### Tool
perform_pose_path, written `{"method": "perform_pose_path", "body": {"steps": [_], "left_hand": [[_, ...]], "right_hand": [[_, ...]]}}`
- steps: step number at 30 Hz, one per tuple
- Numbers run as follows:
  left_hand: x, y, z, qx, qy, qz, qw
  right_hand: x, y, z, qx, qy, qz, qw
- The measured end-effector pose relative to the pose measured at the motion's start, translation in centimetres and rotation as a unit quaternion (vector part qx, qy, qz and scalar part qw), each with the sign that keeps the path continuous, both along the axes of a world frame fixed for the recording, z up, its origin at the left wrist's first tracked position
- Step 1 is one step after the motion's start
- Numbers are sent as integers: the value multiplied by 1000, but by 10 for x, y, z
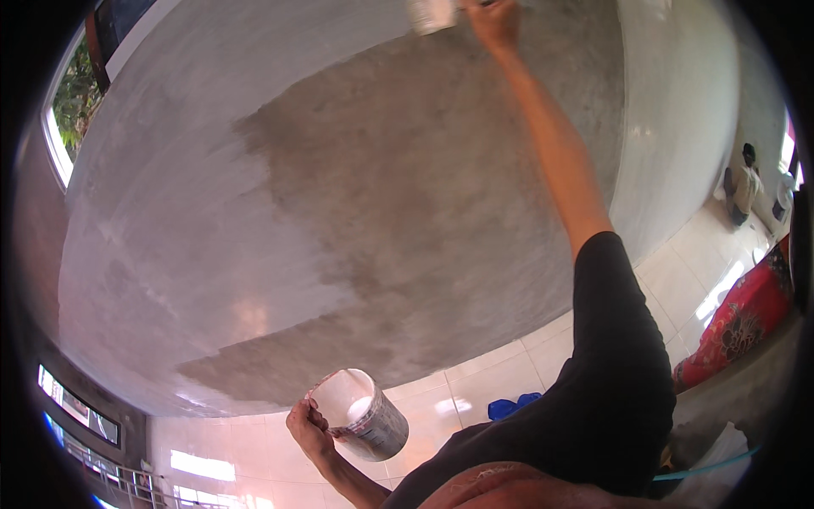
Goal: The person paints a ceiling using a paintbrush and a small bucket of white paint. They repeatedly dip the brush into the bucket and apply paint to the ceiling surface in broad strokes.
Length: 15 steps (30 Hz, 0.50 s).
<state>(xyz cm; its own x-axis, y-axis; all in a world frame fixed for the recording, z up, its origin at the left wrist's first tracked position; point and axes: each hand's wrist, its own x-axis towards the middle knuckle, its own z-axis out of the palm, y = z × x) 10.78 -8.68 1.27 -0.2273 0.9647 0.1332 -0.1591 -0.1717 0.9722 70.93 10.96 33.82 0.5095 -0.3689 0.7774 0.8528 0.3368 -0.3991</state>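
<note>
My right hand (496,25) is raised at the top of the view, closed on a wide paintbrush (432,13) whose pale head is at the grey wall (441,204). Darker grey covers the middle and bottom of that wall, with a lighter coat on the left and along the top. Low in the middle, my left hand (309,428) grips the rim or handle of a paint bucket (377,428), which has white paint inside and a smeared outside.
A tiled floor (682,263) runs below, with blue objects (509,407) on it. At the right a person (746,187) is low by the far wall, near red patterned cloth (738,314). Windows (72,411) show at the left, with a railing (127,479) below.
</note>
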Motion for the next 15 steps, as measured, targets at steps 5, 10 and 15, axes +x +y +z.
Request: {"method": "perform_pose_path", "body": {"steps": [5, 10, 15], "left_hand": [[-3, -7, 2, -19, -28, 20, 999], [4, 3, 14, -29, -34, -28, 999], [3, -3, 19, -39, -22, -36, 998]], "right_hand": [[27, -49, -4, -103, -6, -106, 989], [-28, 12, 4, -135, -181, -229, 947], [-196, 45, 10, -115, -257, -29, 959]]}}
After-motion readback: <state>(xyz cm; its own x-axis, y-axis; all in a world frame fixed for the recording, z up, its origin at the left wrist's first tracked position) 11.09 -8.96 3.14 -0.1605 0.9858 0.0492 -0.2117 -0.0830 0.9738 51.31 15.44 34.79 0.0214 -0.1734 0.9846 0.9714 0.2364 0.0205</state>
